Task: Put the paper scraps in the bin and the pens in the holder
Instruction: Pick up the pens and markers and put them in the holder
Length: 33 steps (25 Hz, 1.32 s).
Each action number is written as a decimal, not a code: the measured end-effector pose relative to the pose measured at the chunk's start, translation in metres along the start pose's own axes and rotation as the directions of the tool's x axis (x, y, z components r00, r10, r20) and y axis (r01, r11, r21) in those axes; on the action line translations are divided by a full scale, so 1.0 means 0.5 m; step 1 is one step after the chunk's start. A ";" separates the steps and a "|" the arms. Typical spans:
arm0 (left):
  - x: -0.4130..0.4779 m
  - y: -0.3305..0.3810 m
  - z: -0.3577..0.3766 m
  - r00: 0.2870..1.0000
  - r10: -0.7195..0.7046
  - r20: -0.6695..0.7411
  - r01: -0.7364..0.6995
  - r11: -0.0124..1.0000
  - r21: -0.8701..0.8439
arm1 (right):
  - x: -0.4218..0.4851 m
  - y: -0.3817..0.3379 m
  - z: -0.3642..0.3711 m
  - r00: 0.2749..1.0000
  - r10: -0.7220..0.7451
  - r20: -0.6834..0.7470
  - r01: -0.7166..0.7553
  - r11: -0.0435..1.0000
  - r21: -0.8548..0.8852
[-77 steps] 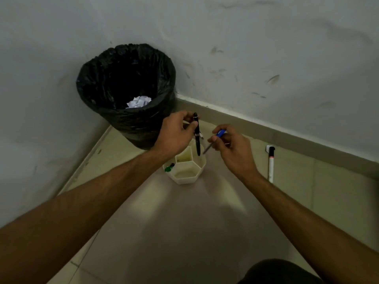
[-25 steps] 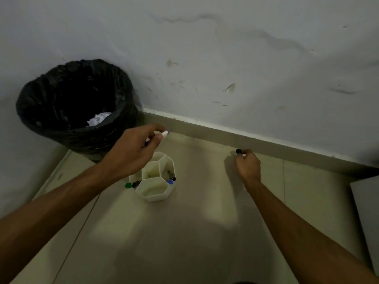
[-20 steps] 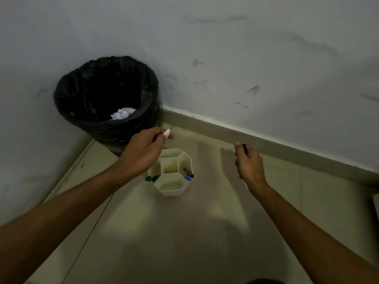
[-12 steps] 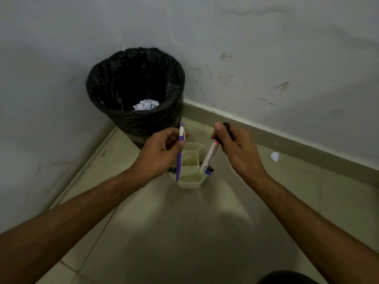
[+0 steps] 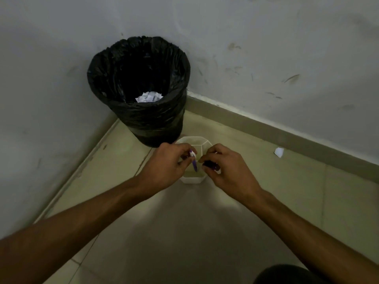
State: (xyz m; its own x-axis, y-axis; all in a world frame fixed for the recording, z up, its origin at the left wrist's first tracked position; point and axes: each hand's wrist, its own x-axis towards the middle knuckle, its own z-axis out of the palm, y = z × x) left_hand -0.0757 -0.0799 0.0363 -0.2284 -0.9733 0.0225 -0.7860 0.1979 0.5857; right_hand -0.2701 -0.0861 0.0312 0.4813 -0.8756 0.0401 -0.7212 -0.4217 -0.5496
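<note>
A white honeycomb pen holder (image 5: pixel 200 141) stands on the floor in front of the black-lined bin (image 5: pixel 141 111). My left hand (image 5: pixel 166 167) pinches a purple and white pen (image 5: pixel 193 161), whose tip points down into a holder cell. At the holder's right side my right hand (image 5: pixel 227 171) grips a white marker with a dark cap (image 5: pixel 211 165), mostly hidden by the fingers. Crumpled white paper (image 5: pixel 148 97) lies inside the bin. One small paper scrap (image 5: pixel 279 152) lies on the floor by the skirting at the right.
The bin stands in a corner between two grey walls. Beige floor tiles stretch toward me. A dark shape (image 5: pixel 287 275), part of my body, shows at the bottom edge.
Both hands have lowered over the holder. The purple pen and the marker have dropped from above it down into its cells. The camera view shifted slightly left.
</note>
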 end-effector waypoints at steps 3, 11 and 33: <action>0.002 -0.009 0.022 0.995 0.092 0.046 -0.096 0.989 0.109 | -0.007 0.009 0.010 0.999 -0.045 -0.011 0.044 0.999 -0.028; 0.031 -0.012 0.000 1.000 -0.010 0.001 0.010 0.999 0.037 | -0.021 0.267 0.007 0.715 0.615 -0.331 -0.544 0.788 0.289; 0.039 -0.105 -0.044 0.945 -0.297 -0.135 0.275 0.948 -0.162 | 0.343 -0.191 -0.098 0.880 -0.049 -0.473 0.277 0.862 0.425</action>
State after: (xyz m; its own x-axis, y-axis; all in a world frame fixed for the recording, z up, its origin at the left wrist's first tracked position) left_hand -0.0261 -0.1121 0.0236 0.0952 -0.9945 -0.0436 -0.7143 -0.0988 0.6928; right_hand -0.1431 -0.2077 0.1313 0.2232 -0.8612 0.4567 -0.2765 -0.5052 -0.8175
